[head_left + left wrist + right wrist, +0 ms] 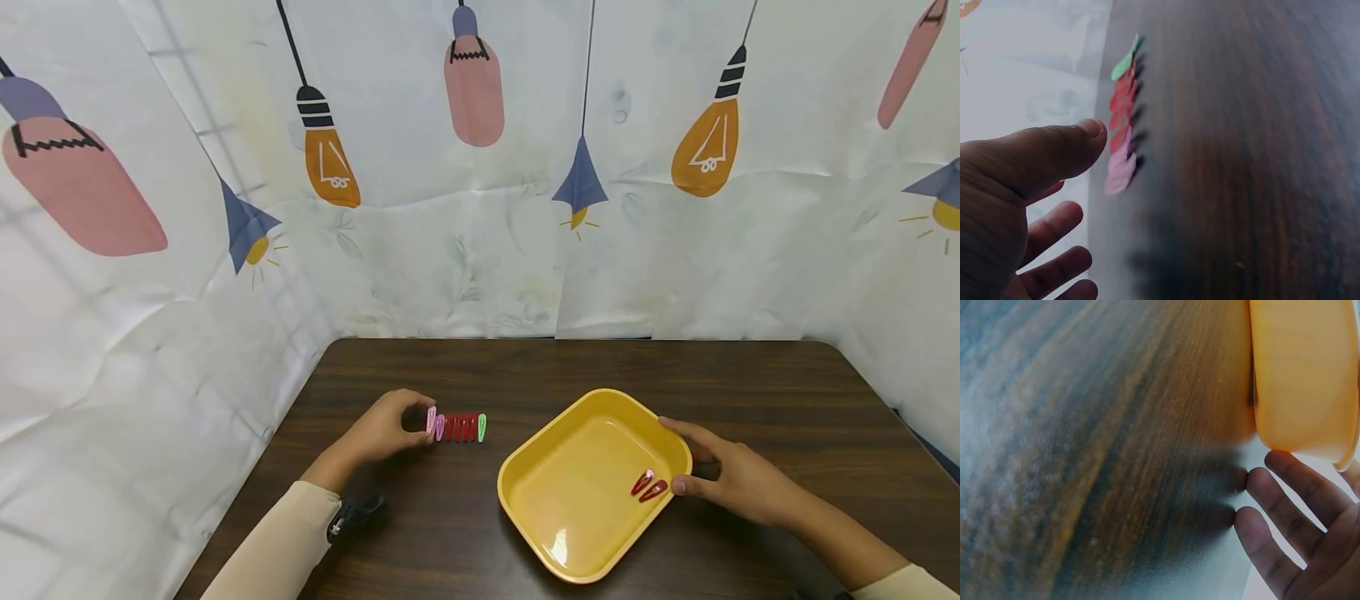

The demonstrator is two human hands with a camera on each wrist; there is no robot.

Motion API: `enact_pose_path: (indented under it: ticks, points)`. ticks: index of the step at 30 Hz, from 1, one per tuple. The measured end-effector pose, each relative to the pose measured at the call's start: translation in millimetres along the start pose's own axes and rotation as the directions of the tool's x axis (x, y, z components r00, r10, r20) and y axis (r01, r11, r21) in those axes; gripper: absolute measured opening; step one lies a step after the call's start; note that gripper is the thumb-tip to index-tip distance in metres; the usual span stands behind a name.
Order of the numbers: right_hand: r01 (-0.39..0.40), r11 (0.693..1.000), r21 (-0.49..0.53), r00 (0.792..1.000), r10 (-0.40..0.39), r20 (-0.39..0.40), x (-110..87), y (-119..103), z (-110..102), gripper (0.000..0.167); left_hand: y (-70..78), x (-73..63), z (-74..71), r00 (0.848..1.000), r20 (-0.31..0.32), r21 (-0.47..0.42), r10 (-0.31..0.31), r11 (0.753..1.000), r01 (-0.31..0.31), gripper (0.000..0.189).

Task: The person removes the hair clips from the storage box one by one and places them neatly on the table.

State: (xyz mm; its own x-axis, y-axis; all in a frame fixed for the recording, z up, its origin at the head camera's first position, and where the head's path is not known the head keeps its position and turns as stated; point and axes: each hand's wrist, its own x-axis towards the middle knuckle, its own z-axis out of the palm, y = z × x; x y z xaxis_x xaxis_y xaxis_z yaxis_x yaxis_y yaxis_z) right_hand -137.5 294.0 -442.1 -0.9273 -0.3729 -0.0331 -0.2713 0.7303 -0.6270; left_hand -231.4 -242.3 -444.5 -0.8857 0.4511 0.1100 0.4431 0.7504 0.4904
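A row of snap hair clips lies on the dark table: a pale pink clip (pixel 431 420) and a darker pink clip (pixel 440 427) at the left end, several red clips (pixel 461 427), then a green clip (pixel 482 427). My left hand (pixel 382 429) is at the left end, thumb and index finger spread at the two ends of the pale pink clip. In the left wrist view the thumb (pixel 1066 150) reaches beside the row, other fingers apart. My right hand (pixel 738 482) touches the right corner of a yellow tray (pixel 577 467), fingers extended along its outer wall. Two red clips (pixel 648 486) lie inside.
The wood-grain table (pixel 450 533) runs back to a white curtain (pixel 465 250) printed with lamps, which also hangs along the left and right sides. A dark strap (pixel 345 518) sits on the left wrist over a cream sleeve (pixel 281 542).
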Motion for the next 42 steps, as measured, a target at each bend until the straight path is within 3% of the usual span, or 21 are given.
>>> enact_pose_path:
  ticks: [12, 19, 31, 34, 38, 42]
  points:
    - [-0.005, 1.000, 0.006, 1.000, 0.005, 0.000, -0.4, -1, 0, 0.085, -19.1, -5.8, 4.6, 0.996, 0.023, 0.012, -0.091, 0.996, 0.091, 0.050]
    - [-0.003, 1.000, -0.007, 1.000, 0.003, -0.007, -0.7, -2, 0, 0.085, -20.8, -6.4, 4.6, 0.992, 0.053, 0.019, -0.115, 0.993, 0.114, 0.052]
    - [-0.016, 1.000, -0.021, 1.000, 0.016, -0.011, 0.4, -1, 1, 0.084, -20.5, -6.3, 2.7, 0.995, 0.058, 0.039, -0.084, 0.996, 0.082, 0.060]
    - [-0.020, 1.000, -0.022, 1.000, 0.019, -0.008, 0.8, 0, 0, 0.085, -17.9, -5.9, 1.8, 0.993, 0.063, 0.023, -0.098, 0.995, 0.097, 0.061]
    - [-0.015, 1.000, -0.014, 1.000, 0.015, -0.005, 0.5, -1, 0, 0.084, -10.8, -4.5, 0.6, 0.994, 0.063, 0.012, -0.093, 0.996, 0.093, 0.061]
    - [-0.007, 1.000, -0.016, 1.000, 0.007, -0.009, -0.1, -1, 0, 0.084, 1.5, -1.5, -1.5, 0.998, 0.047, 0.019, -0.046, 0.999, 0.045, 0.061]
